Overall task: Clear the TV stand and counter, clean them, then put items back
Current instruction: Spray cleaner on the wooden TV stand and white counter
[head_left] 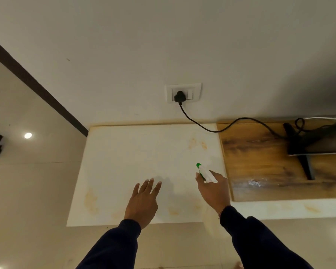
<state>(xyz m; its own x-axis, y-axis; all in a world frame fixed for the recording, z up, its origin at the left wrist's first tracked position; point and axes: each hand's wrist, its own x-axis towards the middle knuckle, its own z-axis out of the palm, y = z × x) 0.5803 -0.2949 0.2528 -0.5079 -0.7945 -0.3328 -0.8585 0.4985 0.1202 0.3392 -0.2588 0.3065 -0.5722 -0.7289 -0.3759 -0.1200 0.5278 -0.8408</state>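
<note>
Counter (136, 152), white with yellowish stains, seen from the head camera, running up to the wall. Over it, left hand (143, 200) spread flat, fingers straight, grasping nothing. Beside it, right hand (214, 191) wrapped around a spray bottle (206, 172), white body, green nozzle aimed out over the counter top. To the right, wooden TV stand (260, 171) touching the counter's edge, a wet shiny patch near its front. On it, dark TV foot (306, 167). Black plug (179, 97) seated in the wall socket (183, 92), cable (221, 129) trailing across counter and wood toward the TV.
</note>
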